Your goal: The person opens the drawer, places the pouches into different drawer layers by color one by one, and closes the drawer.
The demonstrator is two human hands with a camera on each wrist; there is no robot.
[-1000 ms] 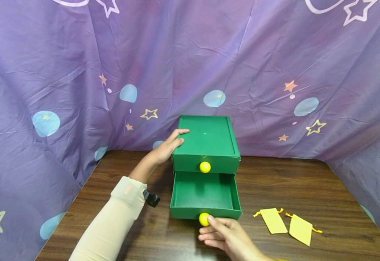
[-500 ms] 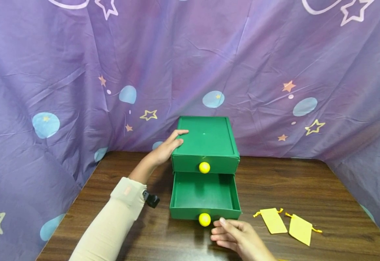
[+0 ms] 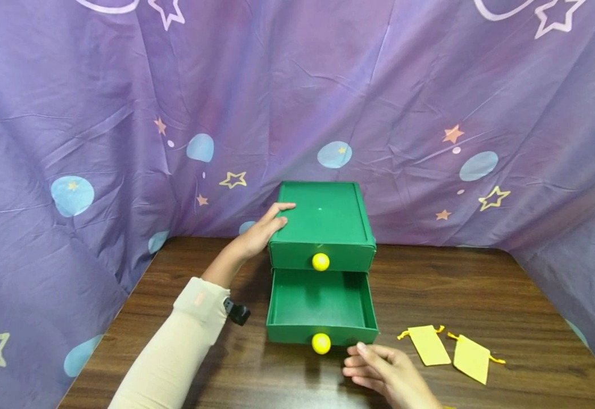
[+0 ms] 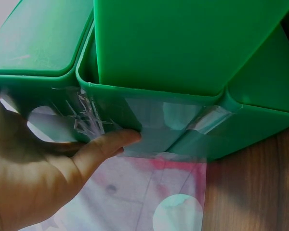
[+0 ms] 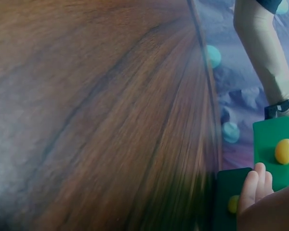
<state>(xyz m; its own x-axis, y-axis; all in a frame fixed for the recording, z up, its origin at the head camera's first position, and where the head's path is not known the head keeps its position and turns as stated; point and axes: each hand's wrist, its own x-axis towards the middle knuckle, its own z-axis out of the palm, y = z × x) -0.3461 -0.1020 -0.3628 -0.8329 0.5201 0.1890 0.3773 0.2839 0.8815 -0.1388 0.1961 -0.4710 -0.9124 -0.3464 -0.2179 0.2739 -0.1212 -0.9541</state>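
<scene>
Rightward from the lower yellow knob (image 3: 321, 343), the right hand (image 3: 390, 375) has drifted, fingers loose, holding nothing, near the pulled-out bottom drawer (image 3: 292, 334). The left hand (image 3: 260, 233) rests, relaxed, against the green two-drawer cabinet (image 3: 325, 213) on the tabletop (image 3: 481, 295); two yellow drawstring pouches (image 3: 430, 346) lie to its right

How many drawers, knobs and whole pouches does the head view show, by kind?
Drawers: 2 (upper drawer, lower drawer)
Knobs: 2 (upper knob, lower knob)
Pouches: 2 (left pouch, right pouch)
Total: 6
Uncounted: a yellow sliver at the bottom edge.
</scene>
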